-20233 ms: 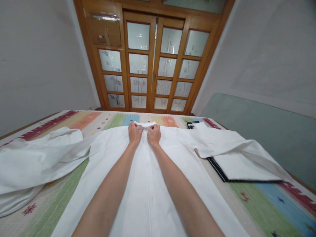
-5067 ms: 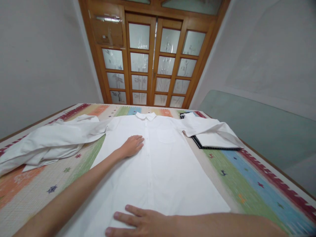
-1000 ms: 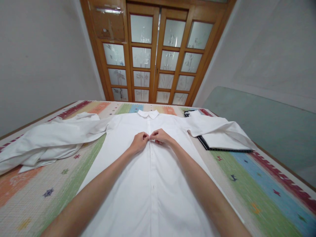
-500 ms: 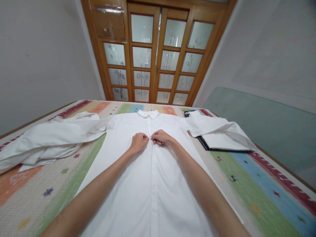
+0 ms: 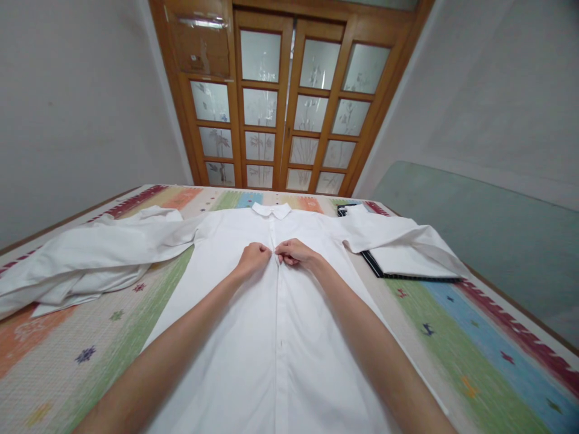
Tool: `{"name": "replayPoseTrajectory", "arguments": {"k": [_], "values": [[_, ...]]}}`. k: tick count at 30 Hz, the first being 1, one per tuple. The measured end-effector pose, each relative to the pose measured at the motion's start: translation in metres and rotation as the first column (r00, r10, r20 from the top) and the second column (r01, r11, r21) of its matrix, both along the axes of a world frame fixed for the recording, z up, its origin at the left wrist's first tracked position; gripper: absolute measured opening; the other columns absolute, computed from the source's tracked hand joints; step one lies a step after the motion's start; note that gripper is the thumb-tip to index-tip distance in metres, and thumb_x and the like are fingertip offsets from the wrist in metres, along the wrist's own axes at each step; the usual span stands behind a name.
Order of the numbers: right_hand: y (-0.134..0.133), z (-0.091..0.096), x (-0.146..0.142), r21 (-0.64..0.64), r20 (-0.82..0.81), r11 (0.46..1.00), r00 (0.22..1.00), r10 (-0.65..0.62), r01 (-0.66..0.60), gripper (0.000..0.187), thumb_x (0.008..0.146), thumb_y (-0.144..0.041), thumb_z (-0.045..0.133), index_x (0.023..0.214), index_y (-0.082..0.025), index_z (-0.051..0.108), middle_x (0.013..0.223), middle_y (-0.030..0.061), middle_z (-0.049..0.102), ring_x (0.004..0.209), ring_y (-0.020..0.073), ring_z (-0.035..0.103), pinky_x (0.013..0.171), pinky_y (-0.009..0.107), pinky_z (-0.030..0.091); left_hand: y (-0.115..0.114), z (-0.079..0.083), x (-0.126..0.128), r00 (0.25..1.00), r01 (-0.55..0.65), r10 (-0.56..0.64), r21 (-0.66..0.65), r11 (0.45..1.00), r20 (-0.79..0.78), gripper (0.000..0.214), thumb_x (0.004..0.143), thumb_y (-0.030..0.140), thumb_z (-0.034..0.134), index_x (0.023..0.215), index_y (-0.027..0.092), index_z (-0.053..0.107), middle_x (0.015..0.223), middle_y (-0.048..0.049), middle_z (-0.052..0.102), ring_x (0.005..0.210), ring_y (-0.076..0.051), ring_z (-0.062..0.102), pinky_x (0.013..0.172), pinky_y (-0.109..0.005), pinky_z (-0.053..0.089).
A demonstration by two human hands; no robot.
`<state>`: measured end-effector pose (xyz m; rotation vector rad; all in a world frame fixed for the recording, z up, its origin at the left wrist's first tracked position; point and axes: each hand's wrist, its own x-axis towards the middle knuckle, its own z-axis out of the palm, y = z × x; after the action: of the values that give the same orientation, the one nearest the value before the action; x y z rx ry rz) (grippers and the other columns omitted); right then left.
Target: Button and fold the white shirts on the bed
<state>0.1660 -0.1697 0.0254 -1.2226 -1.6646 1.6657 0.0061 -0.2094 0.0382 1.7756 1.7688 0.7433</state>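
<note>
A white collared shirt (image 5: 235, 355) lies spread out, front up, its collar (image 5: 271, 210) at the far end and its sleeves out to both sides. My left hand (image 5: 254, 258) pinches the left side of the front opening at chest height. Just across from it, my right hand (image 5: 293, 251) pinches the other edge of the same placket. The fingertips of both hands almost meet over the button strip (image 5: 281, 367), which runs down toward me. Whatever button lies between the fingers is hidden.
Beneath the shirt is a striped, patterned cover (image 5: 452, 337). Under the right sleeve lies a folded white garment with black trim (image 5: 373, 265). Bunched white fabric (image 5: 85, 289) sits at the left. A pale green board (image 5: 479, 205) stands at right; wooden glazed doors (image 5: 289, 108) are beyond.
Both hands stay at the same spot on the placket, with only a slight shift of the fingers. The shirt lies as before; the view has tilted very slightly.
</note>
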Motion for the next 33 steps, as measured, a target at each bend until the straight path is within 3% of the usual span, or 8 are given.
{"name": "replayPoseTrajectory", "arguments": {"k": [5, 12, 24, 33], "values": [[-0.001, 0.002, -0.003, 0.003, 0.024, 0.998, 0.998, -0.059, 0.059, 0.015, 0.077, -0.015, 0.056, 0.061, -0.015, 0.056, 0.039, -0.0046, 0.053, 0.028, 0.0039, 0.033, 0.029, 0.016, 0.022, -0.001, 0.003, 0.002, 0.993, -0.005, 0.012, -0.060, 0.998, 0.117, 0.020, 0.072, 0.017, 0.052, 0.062, 0.014, 0.069, 0.061, -0.0039, 0.068, 0.058, -0.013, 0.059, 0.057, -0.021, 0.041], [-0.005, 0.012, -0.005, 0.015, 0.114, 0.992, 0.985, -0.130, 0.129, 0.020, 0.076, -0.011, 0.054, 0.056, -0.016, 0.053, 0.038, -0.0034, 0.052, 0.029, 0.0055, 0.036, 0.029, 0.017, 0.026, -0.001, -0.007, 0.003, 0.943, -0.023, 0.094, -0.217, 0.976, 0.319, 0.021, 0.074, 0.022, 0.052, 0.056, 0.014, 0.059, 0.033, 0.0052, 0.041, 0.029, -0.007, 0.035, 0.036, -0.020, 0.026], [-0.006, 0.010, -0.003, -0.041, 0.059, 0.994, 0.993, -0.103, 0.105, 0.023, 0.077, -0.011, 0.054, 0.055, -0.015, 0.050, 0.034, -0.0062, 0.043, 0.030, 0.0042, 0.031, 0.031, 0.016, 0.019, 0.001, -0.014, 0.005, 0.835, 0.048, 0.126, -0.299, 0.953, 0.536, 0.025, 0.077, 0.023, 0.054, 0.055, 0.017, 0.046, 0.035, 0.0085, 0.036, 0.027, -0.004, 0.028, 0.033, -0.018, 0.023], [-0.007, 0.011, -0.003, -0.089, 0.018, 0.992, 0.996, -0.091, 0.093, 0.023, 0.080, -0.014, 0.048, 0.058, -0.013, 0.056, 0.033, -0.0053, 0.043, 0.029, 0.0046, 0.029, 0.030, 0.017, 0.016, -0.002, -0.013, 0.007, 0.859, 0.048, 0.104, -0.281, 0.958, 0.501, 0.025, 0.080, 0.025, 0.053, 0.057, 0.016, 0.051, 0.037, 0.0064, 0.042, 0.029, -0.006, 0.036, 0.036, -0.019, 0.031]]}}
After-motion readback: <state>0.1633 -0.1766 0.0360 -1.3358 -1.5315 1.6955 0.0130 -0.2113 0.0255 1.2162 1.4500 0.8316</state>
